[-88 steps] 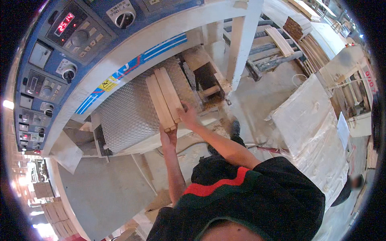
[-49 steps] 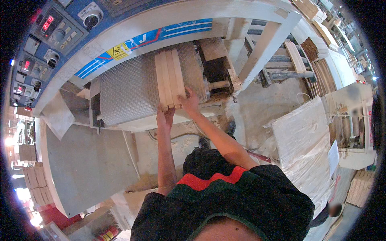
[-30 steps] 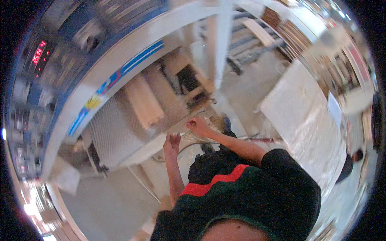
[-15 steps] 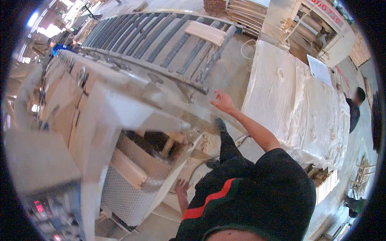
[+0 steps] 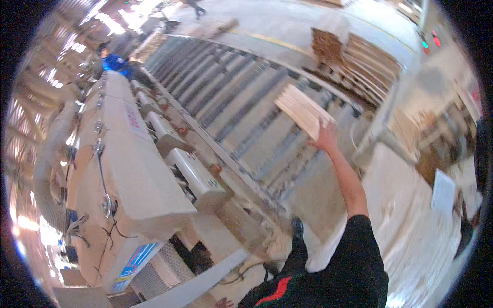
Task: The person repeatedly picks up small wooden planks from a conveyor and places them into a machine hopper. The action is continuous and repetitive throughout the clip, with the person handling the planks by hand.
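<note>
A short stack of pale wooden strips lies across the near end of a roller conveyor. My right hand reaches out to the nearer end of the strips, fingers spread over it and thumb at the side edge. The fingers look stretched rather than wrapped round the wood, though blur softens them. Low in the picture, my left hand shows only in part beside the machine's lower edge; its fingers are blurred and partly cut off, and I see nothing in it.
A long beige machine with a textured feed opening runs along the left. On the right stands a large stack wrapped in clear film, a white sheet on it. Stacked boards lie beyond the conveyor. A person in blue is far left.
My right hand has moved forward from open air to the end of the wooden strips. My view has turned toward the conveyor, and my left hand now sits lower in the picture.
</note>
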The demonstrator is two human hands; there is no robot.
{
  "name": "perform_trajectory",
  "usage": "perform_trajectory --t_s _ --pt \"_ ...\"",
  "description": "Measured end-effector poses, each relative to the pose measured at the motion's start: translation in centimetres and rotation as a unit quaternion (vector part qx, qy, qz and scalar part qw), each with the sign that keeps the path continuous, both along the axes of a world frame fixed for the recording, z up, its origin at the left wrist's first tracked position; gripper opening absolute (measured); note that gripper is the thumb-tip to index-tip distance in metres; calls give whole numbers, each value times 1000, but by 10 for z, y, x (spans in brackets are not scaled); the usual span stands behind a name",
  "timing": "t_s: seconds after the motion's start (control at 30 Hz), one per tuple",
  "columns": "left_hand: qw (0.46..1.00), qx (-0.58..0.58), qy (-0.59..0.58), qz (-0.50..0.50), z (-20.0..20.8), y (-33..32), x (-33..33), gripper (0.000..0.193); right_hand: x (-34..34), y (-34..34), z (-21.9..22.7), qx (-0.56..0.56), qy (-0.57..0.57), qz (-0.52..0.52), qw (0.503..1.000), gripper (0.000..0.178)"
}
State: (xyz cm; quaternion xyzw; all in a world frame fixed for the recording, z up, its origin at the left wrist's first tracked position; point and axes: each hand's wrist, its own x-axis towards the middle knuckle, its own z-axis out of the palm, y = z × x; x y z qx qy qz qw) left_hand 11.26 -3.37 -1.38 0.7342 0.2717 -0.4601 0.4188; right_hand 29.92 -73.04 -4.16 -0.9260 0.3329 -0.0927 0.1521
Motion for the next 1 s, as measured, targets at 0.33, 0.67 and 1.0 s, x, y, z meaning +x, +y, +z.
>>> perform_trajectory --t_s 0.33,0.67,1.0 --pt "987 61 72 -132 72 -67 -5 54 55 -41 7 57 145 41 987 131" --pt "930 -26 -114 -349 36 -276 61 46 32 3 4 55 120 18 991 125" --pt "902 -101 -391 -156 -70 -457 210 46 -43 95 12 107 109 -65 986 124"
